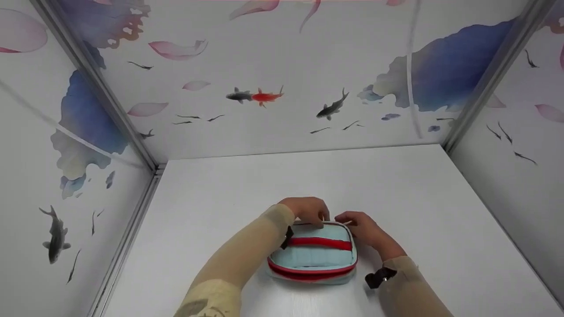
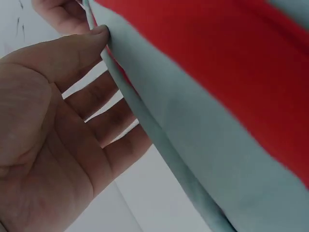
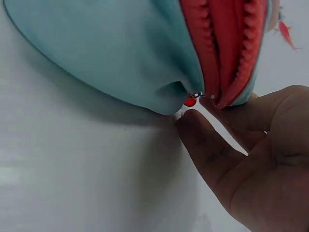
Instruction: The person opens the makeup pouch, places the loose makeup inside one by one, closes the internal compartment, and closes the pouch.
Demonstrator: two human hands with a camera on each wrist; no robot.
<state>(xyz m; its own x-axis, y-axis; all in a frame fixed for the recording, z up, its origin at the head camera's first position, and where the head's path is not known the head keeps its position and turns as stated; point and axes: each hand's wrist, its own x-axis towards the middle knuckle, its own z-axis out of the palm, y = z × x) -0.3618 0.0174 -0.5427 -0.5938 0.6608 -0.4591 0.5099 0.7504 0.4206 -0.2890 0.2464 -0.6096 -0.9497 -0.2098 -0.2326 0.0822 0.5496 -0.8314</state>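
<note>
A light blue zip pouch (image 1: 315, 257) with a red band across its top and red zip lies on the white table. In the head view, my left hand (image 1: 308, 209) is at its far edge. The left wrist view shows the left thumb (image 2: 99, 36) against the pale edge, the other fingers behind it, pinching the fabric. My right hand (image 1: 363, 229) is at the pouch's far right corner. Close up, its fingertips come together around a small zip pull with a red bead (image 3: 190, 102), partly hidden. Red zip teeth (image 3: 244, 43) stand apart beside the pull.
The white table (image 1: 220, 189) is enclosed by printed panels with fish and petals. A metal frame post (image 1: 110, 97) runs up the left corner, with another (image 1: 493, 75) at the right. Dark wrist cameras (image 1: 380, 278) sit on both sleeves.
</note>
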